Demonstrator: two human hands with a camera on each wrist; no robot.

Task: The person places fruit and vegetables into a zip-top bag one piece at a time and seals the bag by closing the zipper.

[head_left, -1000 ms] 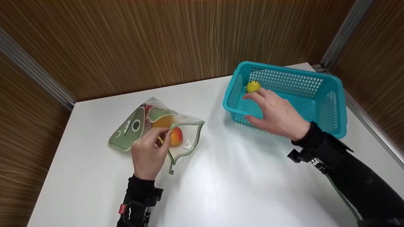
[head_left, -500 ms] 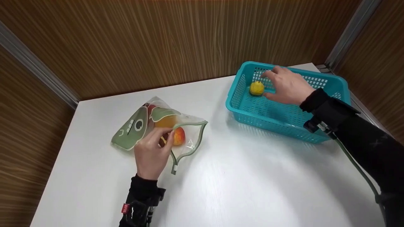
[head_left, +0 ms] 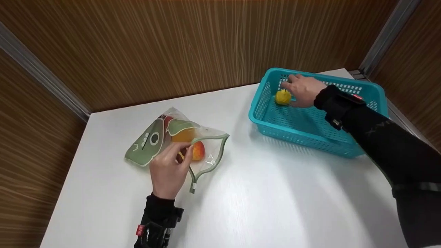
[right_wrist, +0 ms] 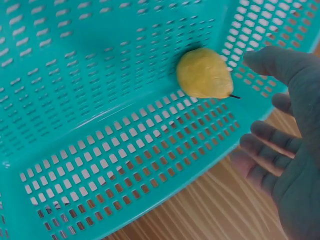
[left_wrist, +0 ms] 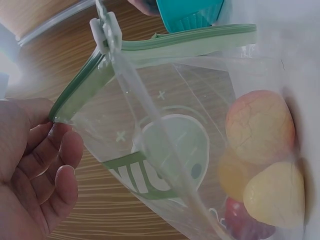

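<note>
My left hand (head_left: 170,168) pinches the green-edged rim of a clear zip bag (head_left: 217,151) between thumb and fingertips, and the bag's mouth gapes. Inside the bag lie a red-yellow peach (left_wrist: 261,125), an orange fruit (head_left: 184,135), a pale yellow fruit (left_wrist: 276,194) and a dark red fruit (left_wrist: 245,220). A yellow pear (right_wrist: 204,74) with a short dark stem sits in the corner of the teal basket (head_left: 310,136). Over that corner my right hand (head_left: 305,91) is spread with fingers parted. In the right wrist view a gap shows between its fingers and the pear.
The basket stands at the back right of a white table (head_left: 241,199). Wood-grain panels (head_left: 172,51) rise behind and at both sides, with metal strips (head_left: 389,38) along the corners. A white slider (left_wrist: 106,34) sits on the bag's zip.
My right hand has moved from the basket's front rim inward and back, over to the pear. My left hand keeps its pinch on the bag. The whole view has shifted slightly.
</note>
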